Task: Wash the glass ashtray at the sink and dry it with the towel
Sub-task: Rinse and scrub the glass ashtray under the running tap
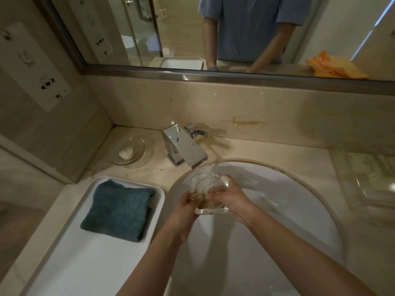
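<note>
While both your hands, left hand (188, 202) and right hand (229, 197), clasp the wet glass ashtray (208, 190), treat it as heavy, slippery, breakable; keep fingers on its thick edges.

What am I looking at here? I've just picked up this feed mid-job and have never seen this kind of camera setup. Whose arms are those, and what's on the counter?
There is only one picture, from a wide-angle camera worn on a person's head, looking down at a bathroom counter. No machine is involved: the arms are the wearer's own. The left hand and right hand together hold a glass ashtray over the sink, just below the tap. To the left, a folded blue towel lies in a white tray. Behind it a glass dish holds a piece of soap. The mirror above reflects the person's torso.
</note>
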### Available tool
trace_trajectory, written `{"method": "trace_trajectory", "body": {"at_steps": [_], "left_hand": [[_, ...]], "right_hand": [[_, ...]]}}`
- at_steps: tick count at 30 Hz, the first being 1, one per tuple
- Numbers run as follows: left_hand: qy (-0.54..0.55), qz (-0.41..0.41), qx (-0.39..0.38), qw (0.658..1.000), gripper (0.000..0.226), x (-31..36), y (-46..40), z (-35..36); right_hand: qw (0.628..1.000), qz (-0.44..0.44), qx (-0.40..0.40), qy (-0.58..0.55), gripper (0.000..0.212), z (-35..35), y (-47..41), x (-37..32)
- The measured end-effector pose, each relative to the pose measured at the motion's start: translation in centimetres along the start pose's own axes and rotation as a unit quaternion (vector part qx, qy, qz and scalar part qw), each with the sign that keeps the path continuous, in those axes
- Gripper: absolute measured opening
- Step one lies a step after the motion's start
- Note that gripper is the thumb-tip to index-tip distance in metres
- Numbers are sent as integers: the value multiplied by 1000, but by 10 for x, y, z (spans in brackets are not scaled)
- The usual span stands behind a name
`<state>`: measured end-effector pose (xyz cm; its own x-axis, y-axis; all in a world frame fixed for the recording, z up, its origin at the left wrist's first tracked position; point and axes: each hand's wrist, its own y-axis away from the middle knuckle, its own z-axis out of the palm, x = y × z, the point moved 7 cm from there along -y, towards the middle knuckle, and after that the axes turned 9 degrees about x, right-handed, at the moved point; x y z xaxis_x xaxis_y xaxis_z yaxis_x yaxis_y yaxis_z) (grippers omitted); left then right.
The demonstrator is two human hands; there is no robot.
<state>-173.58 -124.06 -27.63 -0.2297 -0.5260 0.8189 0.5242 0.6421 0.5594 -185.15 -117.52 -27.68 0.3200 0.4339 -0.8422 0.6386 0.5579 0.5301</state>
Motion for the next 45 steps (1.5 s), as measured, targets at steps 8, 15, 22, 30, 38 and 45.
{"method": "trace_trajectory", "body": {"at_steps": [8,15,22,30,38,45], "left_hand": [[-108,33,65,991,18,0,-5,-6],[-94,18,100,990,24,4,-9,-8],[-46,7,70,996,30,0,-12,-9],[-10,8,13,1000,35,5,-8,3],[59,-31,-5,998,30,0,-9,5],[105,-56,-75,990,52,-6,-16,7]], "right_hand": [[999,-25,38,1,40,6,4,-6],[1000,-18,-12,7,34,10,8,-10],[999,-19,-44,-24,66,7,7,-6],[999,-14,-1,-45,37,2,2,-6],[1000,-7,22,-6,28,9,-6,-11],[996,-54,-8,64,45,16,-17,-13]]}}
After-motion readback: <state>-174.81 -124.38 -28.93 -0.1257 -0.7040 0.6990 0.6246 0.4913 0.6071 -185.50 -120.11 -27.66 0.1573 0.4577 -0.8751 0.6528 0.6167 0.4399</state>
